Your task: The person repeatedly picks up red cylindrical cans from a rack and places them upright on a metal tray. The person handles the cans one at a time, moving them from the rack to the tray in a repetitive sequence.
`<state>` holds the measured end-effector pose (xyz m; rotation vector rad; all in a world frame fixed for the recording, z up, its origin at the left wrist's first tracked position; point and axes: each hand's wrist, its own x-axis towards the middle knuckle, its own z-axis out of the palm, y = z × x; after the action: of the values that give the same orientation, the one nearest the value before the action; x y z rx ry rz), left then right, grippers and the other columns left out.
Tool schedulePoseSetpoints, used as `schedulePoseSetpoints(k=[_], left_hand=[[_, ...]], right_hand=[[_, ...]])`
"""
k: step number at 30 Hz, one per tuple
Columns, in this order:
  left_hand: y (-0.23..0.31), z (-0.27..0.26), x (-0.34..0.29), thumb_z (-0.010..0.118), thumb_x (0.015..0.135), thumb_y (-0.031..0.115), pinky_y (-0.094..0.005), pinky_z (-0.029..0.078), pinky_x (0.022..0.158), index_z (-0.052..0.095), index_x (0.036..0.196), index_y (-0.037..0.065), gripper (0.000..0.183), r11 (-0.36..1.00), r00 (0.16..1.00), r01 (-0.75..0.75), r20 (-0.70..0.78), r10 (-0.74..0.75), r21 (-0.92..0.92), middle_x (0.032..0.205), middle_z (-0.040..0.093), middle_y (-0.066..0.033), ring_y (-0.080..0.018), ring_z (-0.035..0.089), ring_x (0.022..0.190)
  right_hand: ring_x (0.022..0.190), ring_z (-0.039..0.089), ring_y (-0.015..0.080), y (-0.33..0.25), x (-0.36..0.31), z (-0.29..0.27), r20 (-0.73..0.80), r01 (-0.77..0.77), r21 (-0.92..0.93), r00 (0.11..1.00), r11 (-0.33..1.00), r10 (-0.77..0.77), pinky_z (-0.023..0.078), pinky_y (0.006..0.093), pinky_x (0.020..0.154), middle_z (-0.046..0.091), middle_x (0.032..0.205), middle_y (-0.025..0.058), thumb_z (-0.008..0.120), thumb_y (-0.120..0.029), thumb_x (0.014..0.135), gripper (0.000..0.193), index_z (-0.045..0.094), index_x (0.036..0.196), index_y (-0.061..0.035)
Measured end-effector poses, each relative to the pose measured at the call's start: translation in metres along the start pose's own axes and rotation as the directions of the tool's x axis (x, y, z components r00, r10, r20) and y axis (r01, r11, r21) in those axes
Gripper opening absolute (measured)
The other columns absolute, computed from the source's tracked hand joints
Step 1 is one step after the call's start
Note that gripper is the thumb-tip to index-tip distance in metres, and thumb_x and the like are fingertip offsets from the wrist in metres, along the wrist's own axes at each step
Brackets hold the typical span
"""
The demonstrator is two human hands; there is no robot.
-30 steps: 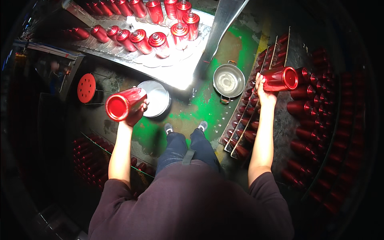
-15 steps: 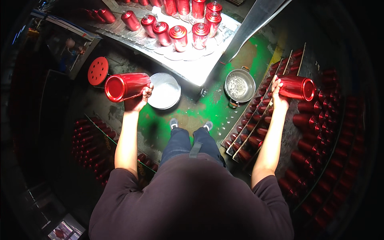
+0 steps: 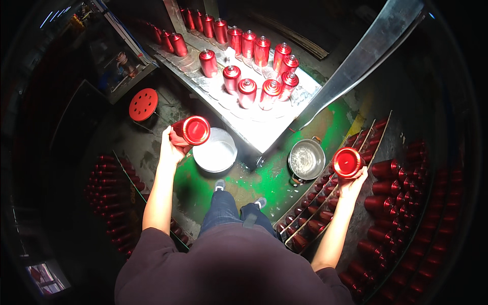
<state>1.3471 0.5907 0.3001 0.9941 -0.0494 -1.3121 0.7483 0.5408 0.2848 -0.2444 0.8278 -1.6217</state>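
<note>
My left hand (image 3: 174, 146) is wrapped round a shiny red metal canister (image 3: 197, 130), tilted so that its ridged rim and recessed round end face up toward me. Beneath and beside it is a pale round basin (image 3: 215, 151). Out to the right, my right hand (image 3: 354, 184) grips a second red canister (image 3: 347, 163), also with its round end turned up; its far end is hidden. Both canisters are held in the air, apart from the table. Similar red canisters (image 3: 247, 93) stand upright, narrow tips up, on a brightly lit table (image 3: 262, 133) ahead.
A two-handled metal pot (image 3: 307, 159) sits on the green-stained floor, right of the table corner. A red stool (image 3: 143, 104) stands at left. Stacked red canisters (image 3: 382, 205) crowd the right, with more (image 3: 109, 185) at left. A slanting metal post (image 3: 356, 61) rises by the table.
Both canisters have swung from lying sideways to showing their round ends upward. My right hand is lower in the picture. The view has shifted, bringing more of the table into sight.
</note>
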Motion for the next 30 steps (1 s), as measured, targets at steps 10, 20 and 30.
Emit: schedulePoseSetpoints(k=[10,20,30], left_hand=[[0.095,-0.003,0.113,0.083,0.079,0.018,-0.0323,0.051,0.097,0.061,0.132,0.009,0.058,0.321,0.674,-0.627,0.288,0.68,0.71,0.13,0.062,-0.0108,-0.0195,0.061,0.115],[0.172,0.063,0.232,0.085,0.07,0.03,-0.0456,0.052,0.098,0.063,0.131,0.031,0.065,-0.218,0.59,-0.626,0.638,0.495,0.748,0.125,0.048,-0.0239,-0.0423,0.06,0.112],[0.171,0.099,0.347,0.083,0.07,0.021,-0.0499,0.046,0.104,0.063,0.129,0.036,0.064,-0.361,0.545,-0.672,0.762,0.35,0.647,0.135,0.042,-0.0232,-0.0448,0.045,0.124]], right_hand=[[0.115,0.059,0.0194,0.132,-0.036,0.202,0.399,0.402,-0.596,0.899,0.695,-0.179,0.045,0.0344,0.103,0.063,0.124,0.0085,0.073,-0.006,0.086,0.044,0.059,0.128,-0.0021],[0.117,0.058,0.0269,0.285,-0.011,0.382,0.75,0.772,-0.636,0.621,0.012,-0.227,0.047,0.0367,0.101,0.059,0.122,0.0128,0.085,-0.009,0.074,0.057,0.064,0.128,-0.0111],[0.128,0.047,0.0467,0.415,0.074,0.471,0.831,0.831,-0.551,0.538,-0.074,-0.141,0.043,0.0507,0.106,0.042,0.14,0.0281,0.081,-0.029,0.08,0.059,0.06,0.135,-0.0211]])
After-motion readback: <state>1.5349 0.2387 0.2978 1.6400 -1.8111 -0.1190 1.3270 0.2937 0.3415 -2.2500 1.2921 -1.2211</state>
